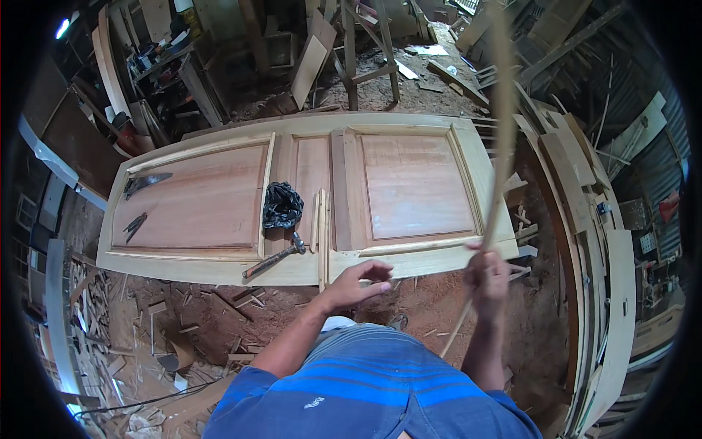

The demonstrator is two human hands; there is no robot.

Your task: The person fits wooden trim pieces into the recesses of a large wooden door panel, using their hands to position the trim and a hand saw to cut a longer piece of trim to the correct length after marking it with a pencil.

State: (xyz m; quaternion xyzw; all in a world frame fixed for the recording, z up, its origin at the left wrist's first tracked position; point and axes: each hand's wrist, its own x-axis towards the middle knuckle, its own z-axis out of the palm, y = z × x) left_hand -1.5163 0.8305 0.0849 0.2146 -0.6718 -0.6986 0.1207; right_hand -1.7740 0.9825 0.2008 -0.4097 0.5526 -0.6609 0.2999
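A long, thin wooden strip (502,139) stands nearly upright in my right hand (488,276), whose fingers are wrapped round it. It rises past the top of the view, and its lower end slants down beside my body. My left hand (360,285) hangs open at the near edge of a pale wooden panelled door (201,269), fingers curved and apart, holding nothing. Close to that hand, short wooden strips (322,234) lie across the door. Left of them rest a hammer (276,258) and a crumpled black plastic bag (283,205). Pliers (136,226) and a handsaw (147,184) lie on the left panel.
Long boards (613,293) are stacked along the right side. Wood offcuts (117,358) and shavings litter the floor at left, where a dark cable (157,399) runs. Behind the door stand a wooden trestle (373,69) and a cluttered bench (164,62).
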